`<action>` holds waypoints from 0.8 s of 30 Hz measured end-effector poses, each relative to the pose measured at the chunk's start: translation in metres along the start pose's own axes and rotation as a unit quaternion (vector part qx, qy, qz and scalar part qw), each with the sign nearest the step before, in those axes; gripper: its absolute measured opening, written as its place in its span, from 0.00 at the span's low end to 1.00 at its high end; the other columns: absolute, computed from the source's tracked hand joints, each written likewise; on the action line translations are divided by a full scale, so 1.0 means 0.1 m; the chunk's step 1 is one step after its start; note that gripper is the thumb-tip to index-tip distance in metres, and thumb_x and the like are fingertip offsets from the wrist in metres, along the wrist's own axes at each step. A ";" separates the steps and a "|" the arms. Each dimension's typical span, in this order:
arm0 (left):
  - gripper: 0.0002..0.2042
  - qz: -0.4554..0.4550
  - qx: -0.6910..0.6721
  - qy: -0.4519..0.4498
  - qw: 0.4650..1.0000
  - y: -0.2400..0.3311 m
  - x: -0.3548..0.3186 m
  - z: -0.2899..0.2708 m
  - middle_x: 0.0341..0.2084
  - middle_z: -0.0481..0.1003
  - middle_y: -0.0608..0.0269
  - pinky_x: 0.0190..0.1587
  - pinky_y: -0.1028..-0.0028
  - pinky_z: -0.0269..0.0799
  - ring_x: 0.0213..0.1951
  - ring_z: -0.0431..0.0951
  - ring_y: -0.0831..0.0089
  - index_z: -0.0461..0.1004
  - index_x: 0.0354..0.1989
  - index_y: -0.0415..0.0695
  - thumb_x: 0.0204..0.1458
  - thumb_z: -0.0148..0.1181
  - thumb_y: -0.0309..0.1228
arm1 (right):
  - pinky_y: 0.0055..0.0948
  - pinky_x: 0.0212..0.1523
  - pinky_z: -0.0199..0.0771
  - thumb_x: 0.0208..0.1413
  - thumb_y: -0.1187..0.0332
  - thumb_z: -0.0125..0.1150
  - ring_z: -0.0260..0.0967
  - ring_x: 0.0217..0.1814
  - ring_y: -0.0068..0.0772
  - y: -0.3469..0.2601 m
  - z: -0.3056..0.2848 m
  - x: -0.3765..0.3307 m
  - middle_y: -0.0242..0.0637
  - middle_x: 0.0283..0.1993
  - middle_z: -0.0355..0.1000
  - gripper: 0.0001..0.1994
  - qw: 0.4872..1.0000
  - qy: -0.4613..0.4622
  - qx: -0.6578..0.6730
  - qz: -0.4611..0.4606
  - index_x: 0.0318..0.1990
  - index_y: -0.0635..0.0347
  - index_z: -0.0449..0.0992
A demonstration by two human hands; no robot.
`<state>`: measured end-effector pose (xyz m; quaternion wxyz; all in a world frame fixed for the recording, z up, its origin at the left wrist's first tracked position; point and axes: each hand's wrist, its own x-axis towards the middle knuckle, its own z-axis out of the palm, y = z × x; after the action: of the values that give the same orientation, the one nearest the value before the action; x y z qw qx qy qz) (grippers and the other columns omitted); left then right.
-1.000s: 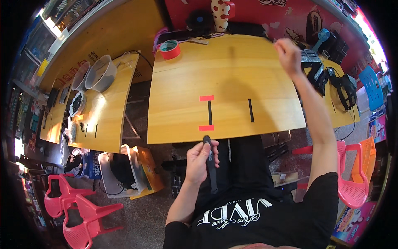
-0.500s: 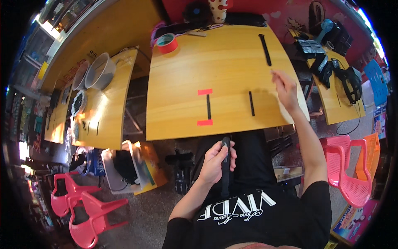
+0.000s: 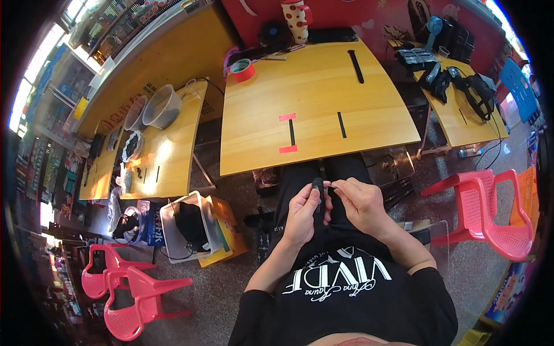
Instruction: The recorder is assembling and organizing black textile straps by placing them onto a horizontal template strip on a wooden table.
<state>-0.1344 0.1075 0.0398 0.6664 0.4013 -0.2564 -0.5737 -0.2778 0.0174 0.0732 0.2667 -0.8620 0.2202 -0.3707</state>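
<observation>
My left hand [image 3: 304, 214] is closed around a black strap [image 3: 318, 185], held above my lap just in front of the table edge. My right hand [image 3: 362, 202] has come up beside it, thumb and fingertips pinched together close to the strap. Whatever small thing lies between those fingertips is too small to make out. Another black strap [image 3: 355, 67] lies flat on the wooden table [image 3: 259, 128] at the far right. A narrow black strip [image 3: 292, 132] on the tabletop has red tape [image 3: 287, 117] at both ends, and a second dark strip [image 3: 341, 125] shows to its right.
A red tape roll [image 3: 242, 70] and a spotted cup [image 3: 295, 22] stand at the table's back. Clear tubs [image 3: 163, 107] sit on the left table. A white bin [image 3: 196, 228] and pink chairs [image 3: 141, 297] are on the left floor; another pink chair [image 3: 487, 216] stands right.
My right hand has come down from above the table's right side to my left hand, its fingers now pinched there. The left hand keeps the strap. The view has shifted slightly.
</observation>
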 end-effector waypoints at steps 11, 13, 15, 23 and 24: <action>0.21 0.009 0.027 0.006 1.000 0.05 -0.01 0.05 0.24 0.72 0.63 0.21 0.81 0.66 0.20 0.70 0.78 0.67 0.57 0.40 0.65 0.46 0.43 | 0.34 0.26 0.70 0.49 0.78 0.60 0.74 0.29 0.43 -0.06 -0.02 0.02 0.40 0.28 0.72 0.06 0.997 -0.032 -0.066 -0.034 0.35 0.61 0.71; 0.20 0.008 0.027 -0.011 1.000 0.05 0.00 0.03 0.24 0.71 0.63 0.20 0.81 0.66 0.19 0.69 0.78 0.68 0.57 0.40 0.65 0.46 0.42 | 0.35 0.25 0.70 0.49 0.78 0.60 0.74 0.29 0.43 -0.05 -0.01 0.03 0.40 0.28 0.72 0.06 0.997 -0.036 -0.063 -0.026 0.35 0.61 0.71; 0.20 0.004 0.028 -0.009 1.000 0.05 0.00 0.04 0.23 0.71 0.63 0.20 0.81 0.65 0.19 0.69 0.78 0.68 0.56 0.40 0.65 0.45 0.42 | 0.35 0.25 0.70 0.49 0.78 0.60 0.74 0.29 0.43 -0.05 -0.01 0.04 0.40 0.28 0.72 0.06 0.997 -0.039 -0.061 -0.019 0.35 0.61 0.71; 0.18 0.002 0.030 -0.011 0.999 0.04 0.01 0.02 0.22 0.71 0.63 0.19 0.81 0.64 0.18 0.68 0.79 0.70 0.54 0.40 0.65 0.45 0.41 | 0.37 0.24 0.69 0.51 0.78 0.58 0.73 0.28 0.45 -0.04 -0.03 0.04 0.42 0.30 0.73 0.05 0.996 -0.064 -0.057 -0.014 0.36 0.62 0.72; 0.18 0.009 0.038 -0.017 0.999 0.04 0.01 0.01 0.22 0.71 0.64 0.19 0.82 0.64 0.18 0.68 0.79 0.70 0.53 0.40 0.65 0.45 0.41 | 0.37 0.24 0.69 0.51 0.78 0.58 0.73 0.28 0.45 -0.03 -0.04 0.04 0.42 0.30 0.73 0.05 0.996 -0.064 -0.058 -0.013 0.36 0.62 0.72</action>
<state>-0.1332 0.1065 0.0436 0.6514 0.4143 -0.2925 -0.5643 -0.2772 0.0166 0.0796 0.2253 -0.9006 0.2124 -0.3052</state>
